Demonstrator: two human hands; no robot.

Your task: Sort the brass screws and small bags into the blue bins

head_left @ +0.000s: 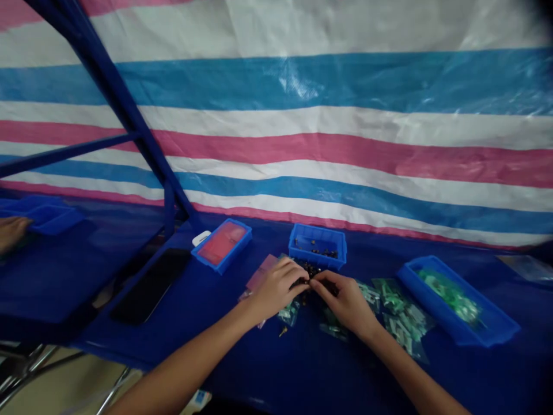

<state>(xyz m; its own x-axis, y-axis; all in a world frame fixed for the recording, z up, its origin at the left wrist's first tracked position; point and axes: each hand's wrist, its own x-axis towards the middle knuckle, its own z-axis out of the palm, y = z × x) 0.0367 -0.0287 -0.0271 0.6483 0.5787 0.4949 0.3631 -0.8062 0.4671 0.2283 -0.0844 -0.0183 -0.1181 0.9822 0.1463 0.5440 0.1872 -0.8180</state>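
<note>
My left hand (277,286) and my right hand (347,301) meet over a pile of small dark metal pieces (311,268), fingertips nearly touching. Both are closed in a pinch; whatever sits between the fingers is too small to make out. Under and beside my left hand lie pink sheets or packets (261,272) and a clear bag of pale parts (288,313). Close by is a small brass-coloured piece (283,331), perhaps a screw. Clear bags of green and white parts (404,317) spread to the right of my right hand.
Behind my hands stands a blue bin (318,235) with a few dark pieces. A blue tray (458,331) of green bags is at right, another (222,266) with pink contents at left, near a black phone (151,285). Another person's hand (12,231) shows far left.
</note>
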